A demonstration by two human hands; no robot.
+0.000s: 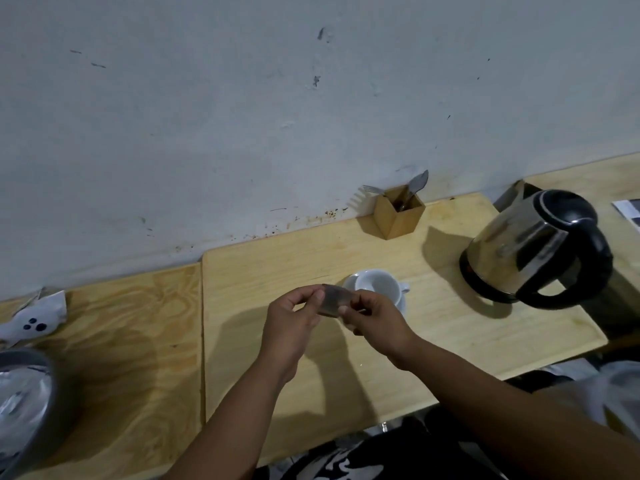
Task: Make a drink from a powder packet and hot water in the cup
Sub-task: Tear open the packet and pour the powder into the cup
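A small dark packet [334, 299] is pinched at its two ends by the left hand [294, 320] and the right hand [374, 322], just in front of the white cup [375, 284].

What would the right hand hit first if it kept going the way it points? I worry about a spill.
Probably the cup on its saucer, just beyond the right hand holding the packet; depth is unclear.

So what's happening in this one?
A person holds a small packet between the left hand and right hand, gripping one end in each, just in front of an empty white cup on a saucer. Whether the packet is open yet is unclear. A metal kettle stands to the right on the wooden table, lid shut, untouched. Cutlery stands in a wooden holder by the wall.
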